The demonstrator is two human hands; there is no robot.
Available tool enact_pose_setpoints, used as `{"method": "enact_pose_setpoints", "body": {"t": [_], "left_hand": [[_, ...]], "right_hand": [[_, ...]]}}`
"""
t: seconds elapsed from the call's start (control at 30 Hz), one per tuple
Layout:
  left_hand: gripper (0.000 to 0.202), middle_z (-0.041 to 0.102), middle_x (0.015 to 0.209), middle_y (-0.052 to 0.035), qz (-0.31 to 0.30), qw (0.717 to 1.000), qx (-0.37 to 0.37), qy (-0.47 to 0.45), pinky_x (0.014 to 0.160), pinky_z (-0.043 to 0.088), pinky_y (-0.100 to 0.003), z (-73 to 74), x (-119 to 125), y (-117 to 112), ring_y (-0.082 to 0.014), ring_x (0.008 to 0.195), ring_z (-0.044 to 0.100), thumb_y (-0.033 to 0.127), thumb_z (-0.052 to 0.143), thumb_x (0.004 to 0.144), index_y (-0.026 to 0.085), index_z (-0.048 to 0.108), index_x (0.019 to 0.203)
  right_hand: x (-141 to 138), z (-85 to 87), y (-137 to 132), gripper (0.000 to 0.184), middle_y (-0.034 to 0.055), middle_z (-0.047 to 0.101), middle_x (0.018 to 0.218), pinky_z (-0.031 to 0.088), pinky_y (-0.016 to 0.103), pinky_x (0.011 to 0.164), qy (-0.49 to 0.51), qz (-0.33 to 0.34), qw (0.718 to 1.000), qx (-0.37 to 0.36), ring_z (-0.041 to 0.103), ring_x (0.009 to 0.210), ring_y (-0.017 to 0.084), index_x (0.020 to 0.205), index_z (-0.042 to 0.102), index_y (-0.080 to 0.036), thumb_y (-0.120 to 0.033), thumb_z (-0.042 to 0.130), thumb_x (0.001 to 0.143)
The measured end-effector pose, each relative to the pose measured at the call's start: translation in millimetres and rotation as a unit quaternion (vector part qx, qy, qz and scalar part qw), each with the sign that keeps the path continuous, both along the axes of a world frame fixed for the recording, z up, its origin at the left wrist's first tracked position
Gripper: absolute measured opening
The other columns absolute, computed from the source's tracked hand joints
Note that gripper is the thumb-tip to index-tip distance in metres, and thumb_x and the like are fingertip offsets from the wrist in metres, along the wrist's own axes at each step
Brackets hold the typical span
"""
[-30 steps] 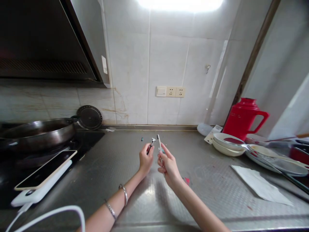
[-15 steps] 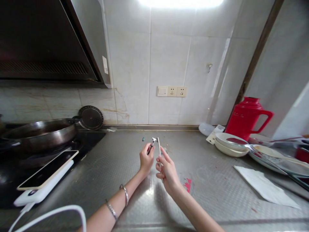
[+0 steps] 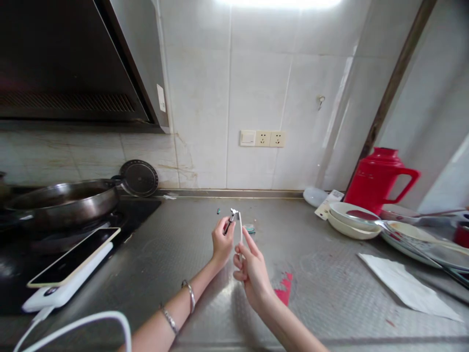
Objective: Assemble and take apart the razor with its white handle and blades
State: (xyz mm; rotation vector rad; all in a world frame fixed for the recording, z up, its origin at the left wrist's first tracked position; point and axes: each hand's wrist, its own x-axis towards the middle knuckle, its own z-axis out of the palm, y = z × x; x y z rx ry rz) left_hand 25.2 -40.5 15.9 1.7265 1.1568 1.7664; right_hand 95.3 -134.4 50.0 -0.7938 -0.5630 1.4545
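Note:
Over the middle of the counter, my left hand (image 3: 222, 244) is closed on a small tool (image 3: 230, 223) with a black handle and a shiny silver head pointing up. It looks like a tiny hammer, but its exact kind is too small to make out. My right hand (image 3: 252, 269) pinches a thin white strip (image 3: 241, 230), held nearly upright with the index finger along it. The strip's upper end meets or nearly meets the silver head. Behind my right fingers lies a small green and clear piece (image 3: 249, 229). Farther left on the counter is a small dark green bit (image 3: 219, 211).
On the left, a pan (image 3: 69, 198) sits on the stove beside a phone (image 3: 75, 258) and a white power bank (image 3: 69, 288) with a cable. To the right stand a red thermos (image 3: 377, 178), stacked bowls (image 3: 351, 227), plates and a paper napkin (image 3: 406, 286).
My right hand has shifted slightly left and down with the white strip, whose top has come closer to the tool's silver head. The left hand stays nearly still. The view has turned a little left.

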Motion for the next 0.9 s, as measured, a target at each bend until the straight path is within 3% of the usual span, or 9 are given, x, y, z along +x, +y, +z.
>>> {"method": "enact_pose_setpoints", "body": {"t": [0.23, 0.47, 0.63, 0.9], "left_hand": [[0.018, 0.060, 0.075, -0.0013, -0.001, 1.000, -0.008, -0.008, 0.065, 0.039, -0.021, -0.8, 2.6, -0.1, -0.0128, 0.068, 0.052, 0.031, 0.052, 0.081, 0.017, 0.060, 0.087], [0.017, 0.058, 0.072, 0.0001, -0.012, 0.999, -0.010, -0.037, 0.064, 0.039, -0.021, -1.3, 2.5, -0.5, -0.0122, 0.067, 0.051, 0.030, 0.051, 0.081, 0.018, 0.060, 0.088], [0.018, 0.057, 0.071, 0.0002, -0.014, 0.999, -0.013, -0.032, 0.062, 0.038, -0.021, -0.7, 5.3, -3.2, -0.0121, 0.065, 0.050, 0.034, 0.052, 0.080, 0.018, 0.060, 0.085], [0.022, 0.059, 0.073, -0.0009, 0.001, 1.000, 0.001, -0.029, 0.063, 0.039, -0.021, 1.0, 0.5, 0.8, -0.0125, 0.067, 0.051, 0.035, 0.052, 0.081, 0.017, 0.061, 0.089]], "right_hand": [[5.4, 7.4, 6.8, 0.075, -0.0075, 0.041, 0.060, 0.012, 0.014, 0.037, 0.001, -0.039, 0.999, 0.011, 0.026, 0.043, 0.003, 0.133, 0.039, -0.031, -0.026, 0.067, 0.064], [-1.7, -1.4, -7.3, 0.073, -0.0065, 0.043, 0.062, 0.012, 0.014, 0.037, 0.004, 0.020, 1.000, -0.002, 0.027, 0.043, 0.003, 0.134, 0.038, -0.032, -0.031, 0.066, 0.067], [4.5, 5.5, 4.1, 0.073, -0.0068, 0.044, 0.063, 0.012, 0.014, 0.037, 0.003, -0.022, 1.000, -0.008, 0.028, 0.041, 0.002, 0.133, 0.040, -0.033, -0.030, 0.067, 0.064], [4.5, 2.6, -2.4, 0.072, -0.0065, 0.046, 0.065, 0.014, 0.015, 0.036, -0.018, -0.003, 1.000, -0.005, 0.027, 0.039, 0.001, 0.133, 0.040, -0.032, -0.029, 0.066, 0.066]]}}
